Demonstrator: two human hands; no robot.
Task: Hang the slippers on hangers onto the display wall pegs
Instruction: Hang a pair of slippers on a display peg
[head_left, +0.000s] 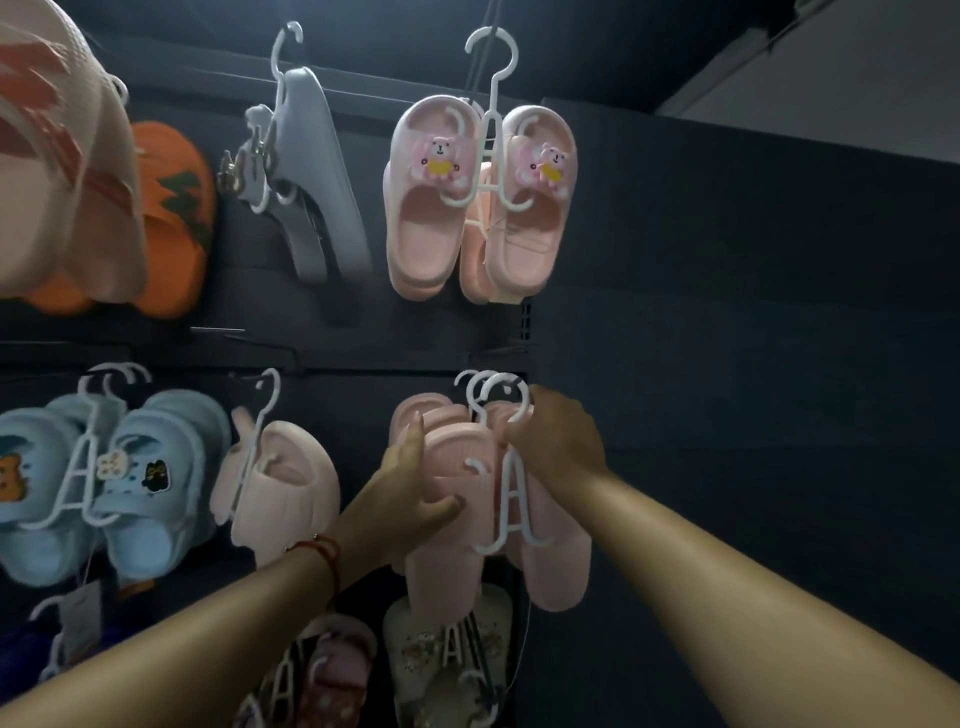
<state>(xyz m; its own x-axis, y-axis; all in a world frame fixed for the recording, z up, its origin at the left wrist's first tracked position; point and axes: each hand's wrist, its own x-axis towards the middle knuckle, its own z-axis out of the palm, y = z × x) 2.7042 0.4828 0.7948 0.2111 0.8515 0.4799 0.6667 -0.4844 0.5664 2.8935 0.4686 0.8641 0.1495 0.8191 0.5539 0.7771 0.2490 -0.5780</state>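
Both forearms reach up and away from the camera toward the dark display wall (727, 260). Left wrist carries a red string bracelet (319, 551).

Left hand (410, 493): fingers curled round the left slipper of a plain pink pair (457, 519), thumb pressed on its front face, fingertips wrapped behind the edge. Grip is closed on the slipper.

Right hand (558, 441): fingers pinched on the neck of the white hanger (511, 499) just below its hook. The hook sits at the level of the lower peg row; whether it is fully seated on a peg cannot be told, since the hand and other white hooks crowd that spot. More pink slippers hang directly behind the held pair, touching it.

Wall contents, upper row, left to right: a blurred pale pink slipper with orange marks (57, 156) very near the lens, an orange slipper with dark zigzag (176, 208), a grey pair (311, 176) turned sideways on its hanger, and a pink pair with bear charms (480, 197) hanging face out.

Lower row, left of the hands: a light blue pair with small charms (130, 478), then a pink pair (280, 488) turned side on.

Below the held pair: a cream floral pair (447, 649) and a darker pink pair (332, 670), both partly hidden by the arms.

Far right, the wall panel is bare and dark; a pale ceiling strip (831, 78) shows at top right.
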